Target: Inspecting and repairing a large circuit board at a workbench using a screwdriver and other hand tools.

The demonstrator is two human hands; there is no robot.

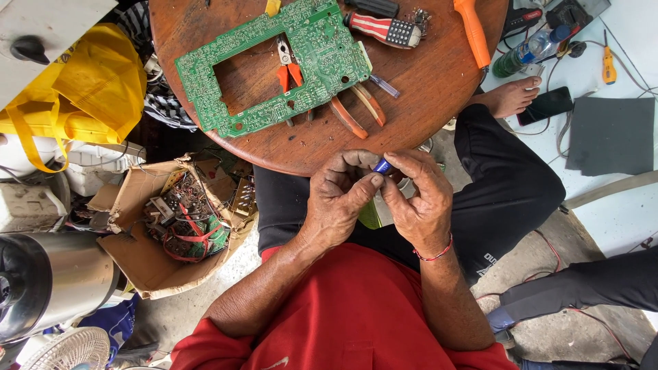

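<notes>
Blue cylindrical part point(382, 166), small and mostly hidden, sits pinched between the fingertips of both hands just off the near edge of the round wooden table point(439, 89), at about 6 o'clock from its centre. The left hand point(336, 199) curls in with thumb and forefinger pressed together on the near end; the right hand point(419, 199), a red string at its wrist, closes thumb and finger on the far end. It looks like a close-up handling step, the part being turned or worked by the fingertips; whatever follows seems to call for a steady two-handed pinch, as little of it sticks out. Beyond the hands, brown-handled pliers point(358, 109) lie at 6 o'clock on the table. Farther on, a green circuit board point(322, 48) with a rectangular cut-out holds small orange-handled cutters point(288, 67). At 12 o'clock rests a striped screwdriver handle point(373, 27), at 1 o'clock an orange tool handle point(473, 31).
</notes>
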